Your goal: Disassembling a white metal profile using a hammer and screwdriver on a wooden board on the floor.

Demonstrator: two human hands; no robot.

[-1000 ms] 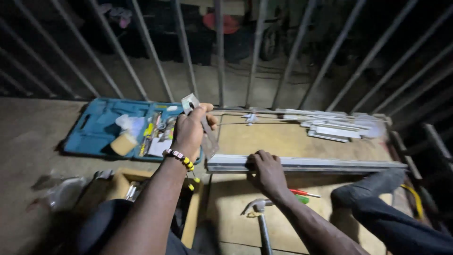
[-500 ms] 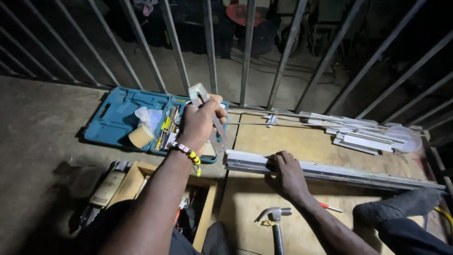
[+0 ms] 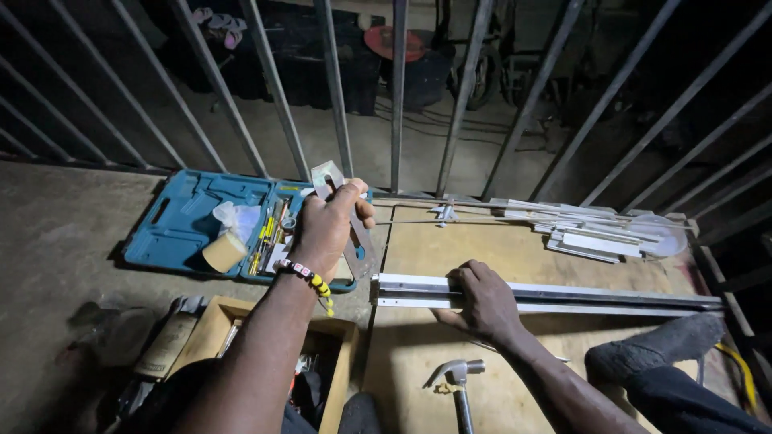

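Left hand [image 3: 326,229] closed around a flat metal square [image 3: 347,225], raised over the right edge of the blue tool case [image 3: 181,221]. Right hand [image 3: 482,301] at 4 o'clock, fingers pressing flat on the aluminium profile [image 3: 563,293] near its left end. Bare board at 12 o'clock; hammer [image 3: 458,386] at 6.

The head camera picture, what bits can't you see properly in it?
- Metal square, head view: its middle is covered by the left hand, and its lower blade is dim.
- Aluminium rail, head view: the right hand hides one stretch, and the far end fades into shadow.
- Hammer, head view: the handle is cut off by the bottom edge.
- Wooden box, head view: its contents are hidden by the left arm and darkness.
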